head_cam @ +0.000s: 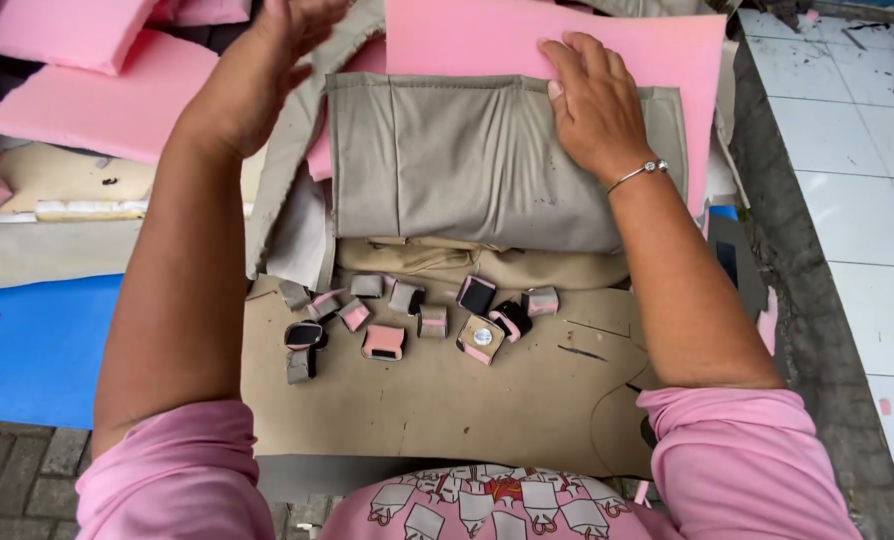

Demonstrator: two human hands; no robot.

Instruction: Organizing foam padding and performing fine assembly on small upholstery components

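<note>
Pressing my right hand (595, 105) flat, fingers together, on grey fabric (457, 160) over pink foam (557, 45) upper centre; left hand (282, 45) raised, blurred, fingers' state unclear.

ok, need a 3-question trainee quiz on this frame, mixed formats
1. True or false: the right hand lies flat on the pink foam sheet and the grey fabric cover.
2. What lies on the board below the cover? A) scissors B) small foam-and-fabric pieces C) thread spools
3. Fill in: the right wrist wears a ____ bracelet.

Key
1. True
2. B: the small pieces are scattered there
3. silver: bracelet. The left hand is raised over the fabric, blurred.
</note>
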